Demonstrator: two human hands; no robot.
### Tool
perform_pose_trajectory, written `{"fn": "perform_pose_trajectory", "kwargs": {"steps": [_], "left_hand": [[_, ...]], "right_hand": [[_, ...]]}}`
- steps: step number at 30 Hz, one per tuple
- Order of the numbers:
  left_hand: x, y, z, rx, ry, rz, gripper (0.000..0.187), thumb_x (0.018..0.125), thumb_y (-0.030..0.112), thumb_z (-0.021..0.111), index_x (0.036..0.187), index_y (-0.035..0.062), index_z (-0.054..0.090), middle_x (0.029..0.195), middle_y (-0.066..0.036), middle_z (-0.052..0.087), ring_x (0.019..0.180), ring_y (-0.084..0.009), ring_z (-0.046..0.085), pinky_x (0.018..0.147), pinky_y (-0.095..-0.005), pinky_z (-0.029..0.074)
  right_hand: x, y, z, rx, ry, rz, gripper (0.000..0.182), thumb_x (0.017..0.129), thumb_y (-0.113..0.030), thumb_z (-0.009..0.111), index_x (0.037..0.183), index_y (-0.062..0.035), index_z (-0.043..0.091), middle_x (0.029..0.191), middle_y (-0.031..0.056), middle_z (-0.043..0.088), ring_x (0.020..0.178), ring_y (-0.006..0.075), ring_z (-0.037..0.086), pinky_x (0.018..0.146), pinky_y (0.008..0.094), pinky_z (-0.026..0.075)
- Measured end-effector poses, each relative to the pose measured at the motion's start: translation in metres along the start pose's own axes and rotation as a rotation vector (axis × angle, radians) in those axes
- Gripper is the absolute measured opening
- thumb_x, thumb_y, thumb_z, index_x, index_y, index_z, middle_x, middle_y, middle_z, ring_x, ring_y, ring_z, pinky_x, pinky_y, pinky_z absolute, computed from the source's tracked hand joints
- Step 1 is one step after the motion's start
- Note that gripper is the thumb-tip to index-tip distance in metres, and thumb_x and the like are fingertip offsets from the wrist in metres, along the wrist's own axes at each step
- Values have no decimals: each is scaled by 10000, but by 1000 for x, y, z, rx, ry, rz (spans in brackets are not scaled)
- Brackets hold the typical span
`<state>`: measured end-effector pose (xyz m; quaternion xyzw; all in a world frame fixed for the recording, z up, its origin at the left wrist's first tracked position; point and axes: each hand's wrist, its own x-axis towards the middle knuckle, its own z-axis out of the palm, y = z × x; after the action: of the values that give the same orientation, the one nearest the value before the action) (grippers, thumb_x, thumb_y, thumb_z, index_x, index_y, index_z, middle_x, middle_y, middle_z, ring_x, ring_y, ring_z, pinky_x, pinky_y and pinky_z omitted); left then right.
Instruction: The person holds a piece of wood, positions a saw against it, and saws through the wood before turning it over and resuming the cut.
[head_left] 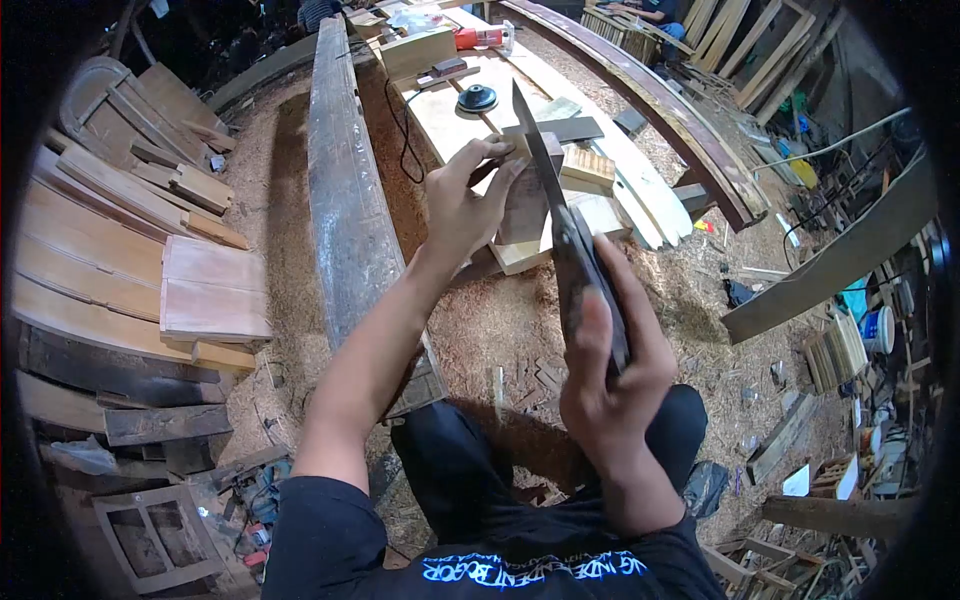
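Bucket (879, 329), white, stood at the frame's far right, contents unclear; your left fingers (500, 186) pinched a small piece (519, 147), your right fingers (632, 300) clamped a long-bladed tool (566, 235).

Wd bench (437, 115) — red pwr tool (480, 38), rnd blk disc (477, 98), brn block (523, 212), striped block (588, 165)

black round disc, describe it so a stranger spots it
Look along the pale boards at top centre. On them, nearer than the red power tool, sits a black disc with a raised hub. Its round shape sets it apart from the rectangular block behind.
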<state>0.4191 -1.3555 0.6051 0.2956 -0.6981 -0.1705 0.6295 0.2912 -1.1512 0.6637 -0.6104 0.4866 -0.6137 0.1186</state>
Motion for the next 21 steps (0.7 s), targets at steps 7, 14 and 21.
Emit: {"fn": "perform_pose_trajectory", "kwargs": {"steps": [7,14,21], "left_hand": [[-3,4,-3,42,-24,-42,215,928,68,760,1102,-31,682,1114,-170,758,1023,-158,717,869,-292,580],[-4,5,-4,38,-8,-20,233,922,83,770,1104,-34,685,1120,-185,754,1050,-172,714,889,-302,583],[-1,2,-2,47,10,-16,234,913,75,778,1107,-24,693,1141,-199,747,1078,-185,713,898,-307,584]], "right_hand": [[9,3,8,-43,-3,8,371,1017,-70,570,1354,86,567,815,163,687,665,138,672,578,297,516],[6,6,7,-52,38,-99,376,1016,-60,565,1359,95,558,887,201,709,688,154,681,612,305,535],[-12,-1,-4,17,27,63,389,1061,-159,555,1379,64,580,1105,151,707,936,109,630,827,262,510]]}}
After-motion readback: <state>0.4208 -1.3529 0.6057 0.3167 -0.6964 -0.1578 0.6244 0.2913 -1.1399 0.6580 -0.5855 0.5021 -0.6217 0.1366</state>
